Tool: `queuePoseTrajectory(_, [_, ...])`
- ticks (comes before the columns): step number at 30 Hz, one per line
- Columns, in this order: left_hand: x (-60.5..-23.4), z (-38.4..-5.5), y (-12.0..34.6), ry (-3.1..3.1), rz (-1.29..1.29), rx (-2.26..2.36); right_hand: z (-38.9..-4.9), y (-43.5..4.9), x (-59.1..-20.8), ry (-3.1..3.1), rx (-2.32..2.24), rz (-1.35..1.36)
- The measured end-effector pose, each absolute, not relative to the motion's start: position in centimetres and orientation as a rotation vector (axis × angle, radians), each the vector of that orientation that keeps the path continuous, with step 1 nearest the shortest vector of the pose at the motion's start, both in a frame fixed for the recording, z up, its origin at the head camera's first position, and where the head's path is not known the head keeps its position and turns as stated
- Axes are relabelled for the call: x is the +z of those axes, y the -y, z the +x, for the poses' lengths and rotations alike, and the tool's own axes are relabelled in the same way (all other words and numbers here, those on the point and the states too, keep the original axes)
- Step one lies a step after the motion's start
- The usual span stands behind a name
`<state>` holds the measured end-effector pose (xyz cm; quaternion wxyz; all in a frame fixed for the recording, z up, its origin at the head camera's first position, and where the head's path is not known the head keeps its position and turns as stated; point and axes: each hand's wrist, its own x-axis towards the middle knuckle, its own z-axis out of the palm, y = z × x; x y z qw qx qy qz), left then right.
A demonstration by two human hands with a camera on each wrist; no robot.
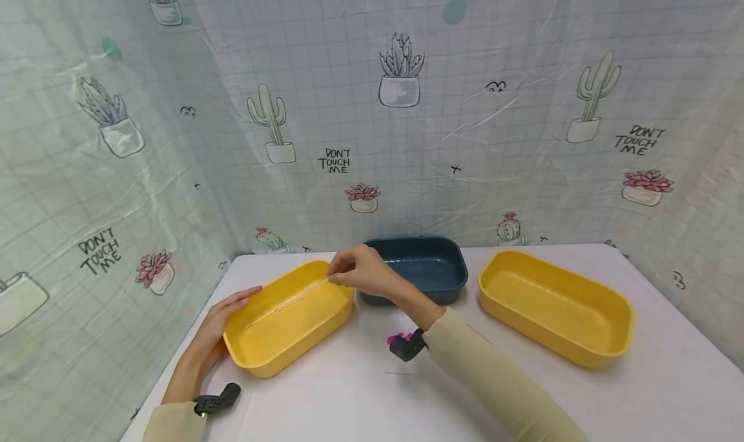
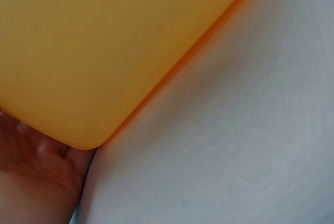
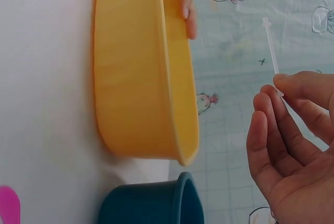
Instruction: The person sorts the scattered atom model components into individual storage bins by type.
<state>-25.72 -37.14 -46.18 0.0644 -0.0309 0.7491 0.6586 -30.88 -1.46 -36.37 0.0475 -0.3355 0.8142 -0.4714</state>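
Observation:
My right hand [image 1: 360,269] is above the right end of the left yellow bin [image 1: 343,313]. Its thumb and fingertips pinch one end of a thin whitish plastic stick [image 3: 272,49], which has a small cross-shaped tip at its other end. Inside that bin lies a slim pale pinkish strip [image 1: 290,303]. Against the bin's left outer side rests my left hand [image 1: 223,313], its fingers stretched along the rim and its thumb hidden. In the left wrist view, the palm [image 2: 36,166] is right at a bin corner.
A dark blue bin [image 1: 462,293] stands at the back, close beside the left yellow one. Another yellow bin [image 1: 546,329] sits at the right. A bright pink item [image 1: 397,338] is partly hidden by the right wrist's camera, with a thin pale stick [image 1: 400,373] on the white table nearer me.

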Motion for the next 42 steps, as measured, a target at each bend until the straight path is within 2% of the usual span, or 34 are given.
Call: queuePoseTrajectory(42, [-46.0, -25.6, 37.3, -2.225, -0.051, 2.018, -33.7, 5.9, -39.3, -2.443, -1.452, -0.799])
